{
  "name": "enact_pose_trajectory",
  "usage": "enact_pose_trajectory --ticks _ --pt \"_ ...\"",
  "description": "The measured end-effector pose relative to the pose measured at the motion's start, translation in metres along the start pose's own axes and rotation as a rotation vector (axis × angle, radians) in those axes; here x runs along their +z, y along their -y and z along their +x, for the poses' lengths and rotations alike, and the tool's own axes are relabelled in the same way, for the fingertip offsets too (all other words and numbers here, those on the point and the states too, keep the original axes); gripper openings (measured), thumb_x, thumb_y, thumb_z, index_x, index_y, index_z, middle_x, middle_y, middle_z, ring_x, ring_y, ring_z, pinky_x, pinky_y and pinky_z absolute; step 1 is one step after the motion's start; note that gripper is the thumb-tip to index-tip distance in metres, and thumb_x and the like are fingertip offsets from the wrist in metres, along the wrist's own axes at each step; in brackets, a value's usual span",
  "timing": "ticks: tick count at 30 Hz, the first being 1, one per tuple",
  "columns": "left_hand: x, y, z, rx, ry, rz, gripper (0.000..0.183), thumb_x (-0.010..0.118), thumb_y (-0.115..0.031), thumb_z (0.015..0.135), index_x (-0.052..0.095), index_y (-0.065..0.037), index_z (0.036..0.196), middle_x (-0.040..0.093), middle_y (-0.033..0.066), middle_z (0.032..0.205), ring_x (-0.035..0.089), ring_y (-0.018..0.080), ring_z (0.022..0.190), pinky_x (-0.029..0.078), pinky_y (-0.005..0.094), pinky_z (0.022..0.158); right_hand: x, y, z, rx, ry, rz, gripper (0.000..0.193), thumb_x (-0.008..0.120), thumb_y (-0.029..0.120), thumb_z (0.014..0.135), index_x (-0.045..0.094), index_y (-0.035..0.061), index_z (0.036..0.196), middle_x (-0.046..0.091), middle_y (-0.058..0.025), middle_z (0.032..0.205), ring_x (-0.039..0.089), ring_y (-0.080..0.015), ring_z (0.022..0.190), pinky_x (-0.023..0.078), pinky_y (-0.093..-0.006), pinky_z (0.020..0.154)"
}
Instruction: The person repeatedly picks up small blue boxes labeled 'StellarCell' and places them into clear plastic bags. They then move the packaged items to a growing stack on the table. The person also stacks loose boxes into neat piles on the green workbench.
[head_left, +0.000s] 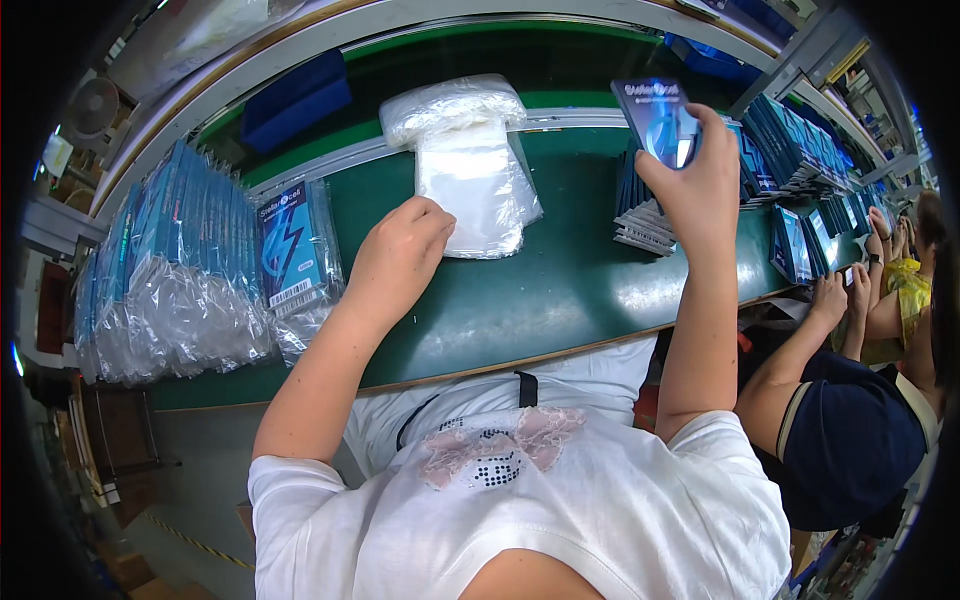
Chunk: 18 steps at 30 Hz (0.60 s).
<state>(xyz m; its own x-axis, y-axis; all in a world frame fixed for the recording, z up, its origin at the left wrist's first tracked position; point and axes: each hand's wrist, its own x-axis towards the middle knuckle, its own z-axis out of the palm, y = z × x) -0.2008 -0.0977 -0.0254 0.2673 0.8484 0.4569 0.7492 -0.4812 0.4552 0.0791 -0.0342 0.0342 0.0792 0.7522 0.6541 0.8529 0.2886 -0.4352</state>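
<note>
My left hand is closed, its fingertips pressed together at the left edge of a clear plastic bag. That bag lies on top of a loose stack of the same bags, with a bunched heap of clear plastic at its far end. My right hand grips a flat blue printed box between thumb and fingers. The box is tilted above a stack of similar boxes, partly hidden by my hand.
A long row of bagged blue boxes stands on the green table at the left, one bagged box leaning at its end. More box stacks fill the right. A co-worker sits close on my right. Blue bins lie behind.
</note>
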Motion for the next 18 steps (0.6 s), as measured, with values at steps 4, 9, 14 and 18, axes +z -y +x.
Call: enact_pose_trajectory --ticks 4,9,14,18 --pt "-0.004 -0.014 0.003 -0.17 -0.089 -0.098 0.008 0.065 -0.005 0.077 0.067 -0.003 0.084 0.055 0.0088 0.084 0.057 0.0226 0.076 0.047 0.0296 0.067 -0.017 0.03 -0.024 0.059 -0.032 0.707 0.075 0.074 0.021 0.063 0.04 0.0007 0.128 0.046 -0.0144 0.113 0.049 -0.0233 0.102 0.041 -0.0356 0.089" --pt "-0.003 -0.009 0.002 -0.458 -0.089 -0.371 0.009 0.067 -0.007 0.077 0.068 -0.002 0.085 0.054 0.0046 0.083 0.055 0.0125 0.073 0.045 0.0237 0.065 0.001 0.035 -0.054 0.731 0.823 1.821 0.05 0.059 0.037 0.086 0.048 0.0027 0.121 0.057 -0.0099 0.094 0.054 -0.0125 0.074 0.045 -0.0209 0.059" --pt "-0.002 -0.01 0.006 -0.594 -0.119 -0.62 0.011 0.067 -0.008 0.078 0.068 -0.001 0.087 0.055 0.0041 0.084 0.055 0.01 0.072 0.046 0.0227 0.068 0.022 0.047 -0.094 0.923 1.092 1.869 0.049 0.06 0.006 0.085 0.039 -0.009 0.127 0.06 -0.014 0.108 0.062 -0.0171 0.095 0.052 -0.0282 0.08" --pt "-0.004 -0.002 0.001 -0.518 -0.095 -0.569 0.011 0.065 -0.006 0.079 0.068 -0.001 0.087 0.057 0.0051 0.086 0.057 0.0097 0.074 0.047 0.0227 0.067 0.045 0.055 -0.1 0.994 1.125 1.915 0.06 0.062 0.004 0.082 0.031 -0.0118 0.131 0.054 -0.0199 0.117 0.063 -0.0188 0.095 0.052 -0.0288 0.081"
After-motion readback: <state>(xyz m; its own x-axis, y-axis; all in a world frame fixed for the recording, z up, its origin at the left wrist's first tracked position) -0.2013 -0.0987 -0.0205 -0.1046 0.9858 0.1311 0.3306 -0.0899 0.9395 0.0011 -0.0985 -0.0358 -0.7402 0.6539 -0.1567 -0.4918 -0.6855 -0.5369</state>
